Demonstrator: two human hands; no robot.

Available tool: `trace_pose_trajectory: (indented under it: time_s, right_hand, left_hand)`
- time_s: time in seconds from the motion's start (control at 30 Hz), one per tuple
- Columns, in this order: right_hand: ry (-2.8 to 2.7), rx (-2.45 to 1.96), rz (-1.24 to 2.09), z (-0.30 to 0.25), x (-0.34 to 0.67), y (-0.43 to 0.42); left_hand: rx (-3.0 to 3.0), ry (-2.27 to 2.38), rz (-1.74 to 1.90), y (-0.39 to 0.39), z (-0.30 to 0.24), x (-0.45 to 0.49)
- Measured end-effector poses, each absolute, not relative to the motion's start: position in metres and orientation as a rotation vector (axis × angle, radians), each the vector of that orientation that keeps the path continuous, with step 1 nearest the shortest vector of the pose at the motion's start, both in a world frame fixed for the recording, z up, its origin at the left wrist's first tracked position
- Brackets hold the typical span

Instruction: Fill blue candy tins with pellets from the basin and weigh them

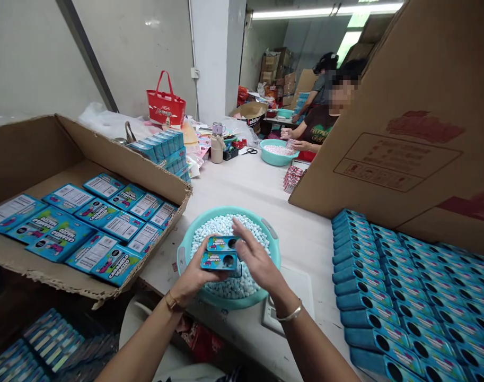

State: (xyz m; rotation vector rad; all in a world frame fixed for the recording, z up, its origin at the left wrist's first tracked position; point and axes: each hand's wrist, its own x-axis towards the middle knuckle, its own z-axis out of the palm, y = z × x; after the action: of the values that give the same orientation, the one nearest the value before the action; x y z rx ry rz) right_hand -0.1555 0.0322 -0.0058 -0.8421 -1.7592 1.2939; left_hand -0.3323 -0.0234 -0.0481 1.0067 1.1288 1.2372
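Observation:
My left hand (194,276) is wrapped round two small blue candy tins (218,260), held side by side with their tops and dark round openings facing up. Part of another blue shape shows below them, too hidden to make out. My right hand (260,262) is at the right of the tins, fingers stretched out and apart, palm turned toward them. Whether its fingertips touch the tins I cannot tell. Both hands are above a turquoise basin (276,257) full of small pale blue and white candies (236,286).
A cardboard box (162,175) at left holds several blue tins lying flat. Rows of blue tins (388,297) with round openings fill the right side, beside a tall cardboard panel (420,132). A white scale (301,286) sits by the basin. Across the table a person (317,127) works at another basin (277,156).

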Motion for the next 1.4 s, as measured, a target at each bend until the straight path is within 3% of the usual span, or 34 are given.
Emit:
trace_pose_trajectory:
  time_s: [0.1, 0.27, 0.5, 0.83, 1.4]
  right_hand:
    - [-1.366, -0.910, 1.414, -0.009, -0.136, 0.043]
    - [-1.142, -1.019, 1.343, -0.028, -0.081, 0.047]
    - [-0.591, -1.020, 1.168, -0.051, 0.000, 0.026]
    - [-0.610, -1.070, 1.223, -0.100, 0.012, -0.013]
    - [-0.761, -1.173, 1.173, -0.123, -0.005, -0.020]
  left_hand:
    - [0.957, 1.077, 1.268, -0.025, -0.051, -0.336]
    - [0.983, 1.016, 1.200, -0.029, -0.035, -0.328]
    - [1.108, 0.839, 1.003, -0.036, -0.006, -0.245]
    - [1.202, 0.921, 1.037, -0.023, -0.083, -0.130]
    - [1.309, 1.130, 1.126, -0.044, -0.112, -0.141]
